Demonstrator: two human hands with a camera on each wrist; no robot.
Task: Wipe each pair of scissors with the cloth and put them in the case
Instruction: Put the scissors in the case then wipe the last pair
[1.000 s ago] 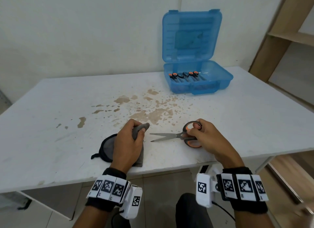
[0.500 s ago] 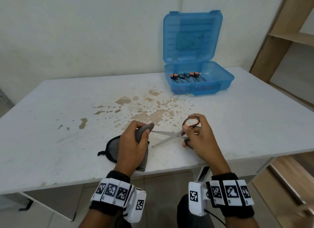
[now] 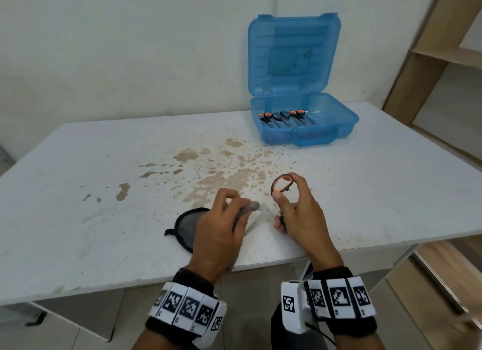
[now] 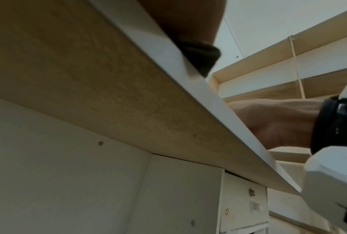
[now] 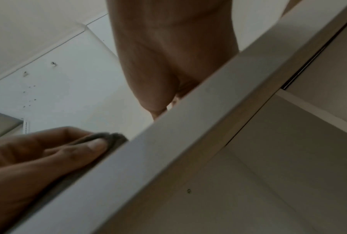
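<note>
Near the desk's (image 3: pixel 78 193) front edge, the right hand (image 3: pixel 300 219) grips the scissors (image 3: pixel 283 184) by their handles, blades spread — exposing steel to the cloth (image 3: pixel 246 208) pinched in the left hand (image 3: pixel 219 229). The case (image 3: pixel 347 122) waits open at the back edge.

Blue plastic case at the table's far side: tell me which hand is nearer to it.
Right. The right hand, holding scissors, sits below the blue plastic case; the left hand lies farther left, on the grey cloth.

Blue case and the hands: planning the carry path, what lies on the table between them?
In the head view, only brown stains on the white table lie between the blue case and the hands; no object.
</note>
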